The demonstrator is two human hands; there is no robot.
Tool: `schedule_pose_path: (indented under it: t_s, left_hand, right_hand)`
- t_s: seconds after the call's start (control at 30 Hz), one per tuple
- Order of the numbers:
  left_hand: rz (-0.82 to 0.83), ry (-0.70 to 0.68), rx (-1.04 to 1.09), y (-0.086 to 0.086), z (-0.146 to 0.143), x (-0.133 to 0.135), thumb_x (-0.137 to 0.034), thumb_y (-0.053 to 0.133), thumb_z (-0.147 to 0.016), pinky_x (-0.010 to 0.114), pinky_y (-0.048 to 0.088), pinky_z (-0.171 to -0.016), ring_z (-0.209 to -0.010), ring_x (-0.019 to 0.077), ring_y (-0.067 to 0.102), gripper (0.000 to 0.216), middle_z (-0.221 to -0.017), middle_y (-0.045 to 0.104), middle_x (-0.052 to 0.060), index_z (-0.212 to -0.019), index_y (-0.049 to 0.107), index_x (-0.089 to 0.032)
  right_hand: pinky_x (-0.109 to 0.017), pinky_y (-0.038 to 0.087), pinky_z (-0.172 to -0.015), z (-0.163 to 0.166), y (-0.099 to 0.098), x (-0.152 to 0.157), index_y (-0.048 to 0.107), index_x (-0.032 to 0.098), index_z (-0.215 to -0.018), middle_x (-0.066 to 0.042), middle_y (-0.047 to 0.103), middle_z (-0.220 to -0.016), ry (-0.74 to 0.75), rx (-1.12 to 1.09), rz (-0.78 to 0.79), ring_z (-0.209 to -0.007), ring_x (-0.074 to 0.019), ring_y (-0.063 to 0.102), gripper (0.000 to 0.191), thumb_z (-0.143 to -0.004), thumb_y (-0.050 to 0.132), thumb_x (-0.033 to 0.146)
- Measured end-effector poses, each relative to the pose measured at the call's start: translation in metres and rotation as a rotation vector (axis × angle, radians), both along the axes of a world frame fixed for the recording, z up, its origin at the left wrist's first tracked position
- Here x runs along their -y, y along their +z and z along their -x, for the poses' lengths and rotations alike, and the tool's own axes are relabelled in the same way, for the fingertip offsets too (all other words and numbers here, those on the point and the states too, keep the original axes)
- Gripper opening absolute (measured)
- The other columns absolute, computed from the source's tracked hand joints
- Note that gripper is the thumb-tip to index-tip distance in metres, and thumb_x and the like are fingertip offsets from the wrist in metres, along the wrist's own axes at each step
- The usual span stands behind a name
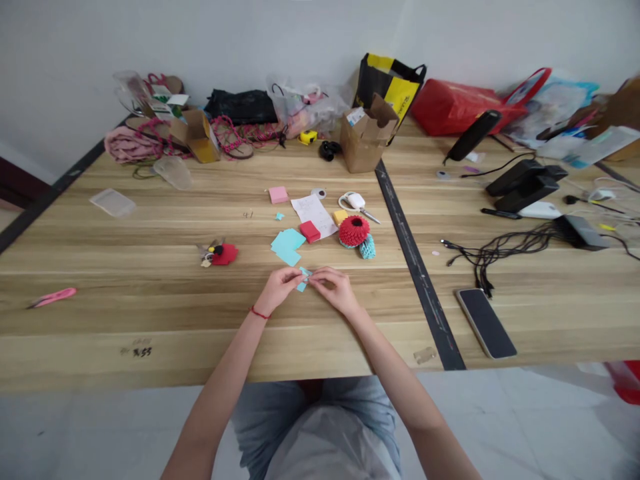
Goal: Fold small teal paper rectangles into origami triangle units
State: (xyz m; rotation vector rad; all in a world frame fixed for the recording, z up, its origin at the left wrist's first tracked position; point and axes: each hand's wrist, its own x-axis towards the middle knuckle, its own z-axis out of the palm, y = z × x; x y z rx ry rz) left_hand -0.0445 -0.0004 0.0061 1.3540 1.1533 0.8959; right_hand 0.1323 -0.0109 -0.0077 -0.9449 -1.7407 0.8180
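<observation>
My left hand (280, 285) and my right hand (334, 287) meet over the wooden table (150, 293), both pinching a small light-blue piece of paper (303, 279) between their fingertips. A red thread circles my left wrist. Just beyond the hands lies a stack of light-blue paper sheets (287, 245). Further back are a red paper block (310, 231), a white sheet (314, 215), a pink pad (278, 195) and a red folded-paper model (354, 231) with a blue folded piece (368, 248) beside it.
A small red figure (221, 254) lies left of the hands, a pink cutter (53, 297) far left. A black phone (486, 322) and tangled cables (493, 253) lie right. White scissors (356, 203), a cardboard box (367, 137) and bags line the back.
</observation>
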Motion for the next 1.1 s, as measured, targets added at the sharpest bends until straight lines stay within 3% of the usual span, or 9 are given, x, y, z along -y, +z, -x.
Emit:
schedule_pose_path:
  t_s: [0.13, 0.23, 0.37, 0.53, 0.77, 1.1]
  left_hand:
    - [-0.048, 0.026, -0.031, -0.005, 0.0, 0.001, -0.04, 0.067, -0.07, 0.023, 0.047, -0.06, -0.064, 0.013, 0.059, 0.027, -0.073, 0.067, 0.004, -0.073, 0.064, -0.013]
    - [-0.112, 0.021, -0.087, -0.006, -0.001, 0.003, -0.038, 0.064, -0.074, 0.024, 0.048, -0.062, -0.067, 0.0141, 0.061, 0.026, -0.077, 0.068, 0.006, -0.081, 0.065, -0.013]
    - [-0.233, 0.023, -0.196, -0.003, -0.001, 0.006, -0.035, 0.06, -0.078, 0.024, 0.049, -0.063, -0.069, 0.0146, 0.062, 0.023, -0.081, 0.07, 0.007, -0.085, 0.067, -0.013]
    - [-0.355, 0.07, -0.282, 0.003, -0.002, 0.008, -0.031, 0.061, -0.079, 0.025, 0.049, -0.067, -0.073, 0.0155, 0.063, 0.018, -0.083, 0.071, 0.007, -0.083, 0.069, -0.015]
    - [-0.409, 0.035, -0.288, 0.01, -0.004, 0.009, -0.028, 0.059, -0.081, 0.024, 0.048, -0.067, -0.074, 0.0152, 0.062, 0.016, -0.082, 0.07, 0.006, -0.081, 0.07, -0.016]
    - [-0.384, 0.044, -0.291, 0.009, -0.004, 0.009, -0.029, 0.061, -0.079, 0.023, 0.049, -0.065, -0.071, 0.0149, 0.063, 0.016, -0.081, 0.071, 0.005, -0.081, 0.07, -0.016]
  right_hand:
    - [-0.029, 0.053, -0.072, 0.002, -0.002, 0.0, 0.068, 0.019, -0.081, -0.007, 0.069, -0.083, -0.027, -0.052, 0.107, -0.077, -0.0173, 0.064, 0.013, -0.08, 0.062, 0.03]
    - [-0.028, 0.054, -0.066, 0.005, -0.005, -0.002, 0.067, 0.018, -0.081, -0.006, 0.07, -0.08, -0.046, -0.182, 0.286, -0.071, -0.017, 0.065, 0.018, -0.073, 0.068, 0.034]
    - [-0.028, 0.055, -0.064, 0.005, -0.007, -0.006, 0.065, 0.017, -0.079, -0.003, 0.069, -0.07, 0.031, -0.413, 0.561, -0.063, -0.016, 0.066, 0.025, -0.067, 0.073, 0.038]
    - [-0.025, 0.055, -0.062, 0.002, -0.006, -0.008, 0.067, 0.016, -0.074, -0.002, 0.07, -0.067, 0.118, -0.532, 0.728, -0.06, -0.0134, 0.066, 0.025, -0.063, 0.076, 0.037]
    - [-0.024, 0.054, -0.061, 0.002, -0.004, -0.007, 0.069, 0.016, -0.075, -0.001, 0.069, -0.065, 0.141, -0.576, 0.799, -0.059, -0.0122, 0.065, 0.025, -0.061, 0.077, 0.035]
    - [-0.027, 0.053, -0.061, 0.002, -0.005, -0.008, 0.068, 0.017, -0.072, -0.001, 0.068, -0.062, 0.094, -0.486, 0.693, -0.055, -0.0136, 0.063, 0.023, -0.063, 0.075, 0.036]
